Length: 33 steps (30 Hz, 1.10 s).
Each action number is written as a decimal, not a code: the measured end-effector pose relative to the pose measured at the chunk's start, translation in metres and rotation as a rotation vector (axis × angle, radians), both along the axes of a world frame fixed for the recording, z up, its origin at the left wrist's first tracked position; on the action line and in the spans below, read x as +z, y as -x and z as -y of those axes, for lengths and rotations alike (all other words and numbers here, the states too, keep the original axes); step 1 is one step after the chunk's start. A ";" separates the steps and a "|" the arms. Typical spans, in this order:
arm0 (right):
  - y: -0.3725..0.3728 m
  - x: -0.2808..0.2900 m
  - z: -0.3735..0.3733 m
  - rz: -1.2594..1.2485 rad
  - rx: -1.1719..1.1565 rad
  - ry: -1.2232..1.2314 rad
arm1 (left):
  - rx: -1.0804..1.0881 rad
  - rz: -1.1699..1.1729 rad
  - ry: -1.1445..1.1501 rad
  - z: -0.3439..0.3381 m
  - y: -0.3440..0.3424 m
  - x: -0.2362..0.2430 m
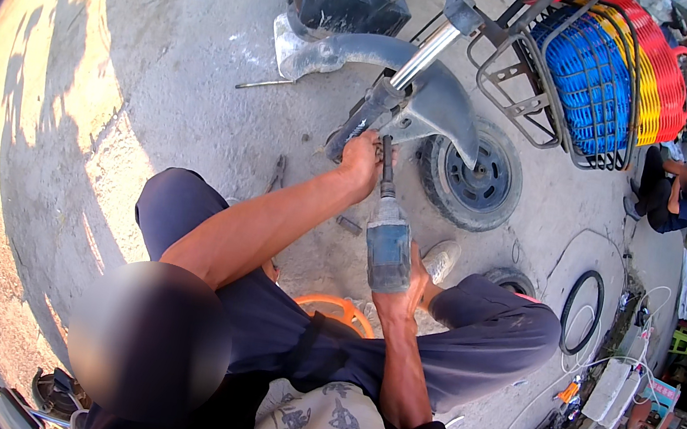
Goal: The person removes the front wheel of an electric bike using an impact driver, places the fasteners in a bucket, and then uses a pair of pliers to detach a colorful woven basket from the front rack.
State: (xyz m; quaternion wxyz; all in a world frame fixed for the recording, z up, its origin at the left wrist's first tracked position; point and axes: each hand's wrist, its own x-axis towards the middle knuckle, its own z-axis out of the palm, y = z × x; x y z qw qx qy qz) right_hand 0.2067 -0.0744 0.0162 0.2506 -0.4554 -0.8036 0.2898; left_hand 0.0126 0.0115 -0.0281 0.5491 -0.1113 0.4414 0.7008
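Note:
My right hand is wrapped round the grip of a dark cordless impact wrench. Its long socket points away from me, toward the lower end of a scooter's front fork. Right beside the socket tip, my left hand is closed at the fork's bottom; what its fingers pinch is hidden. A dusty, dark front mudguard curves around the fork. Just right of the fork, a small black-rimmed wheel with its tyre lies flat on the concrete, detached from it.
The scooter's wire basket holds a blue, yellow and red woven basket. An orange stool shows between my legs. A loose black tyre, cables and boxes lie at right, where another person sits. A metal rod lies beyond.

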 end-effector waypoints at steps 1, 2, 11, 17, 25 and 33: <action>-0.003 -0.002 0.000 -0.004 0.004 0.000 | -0.018 -0.008 -0.007 0.000 0.001 -0.002; -0.007 -0.003 0.000 -0.017 0.004 0.007 | -0.036 -0.015 -0.013 0.000 0.003 -0.005; -0.042 0.009 0.011 -0.169 -0.148 0.151 | -0.032 0.021 -0.014 0.003 -0.002 0.009; -0.068 0.074 -0.004 -0.459 -0.258 0.640 | -0.044 0.110 -0.133 0.001 0.003 -0.013; -0.105 0.119 -0.052 -0.395 -0.150 0.642 | 0.020 0.135 -0.086 -0.003 -0.001 0.002; -0.111 0.079 -0.104 -0.161 -0.024 0.612 | 0.059 0.090 -0.111 -0.011 -0.003 -0.006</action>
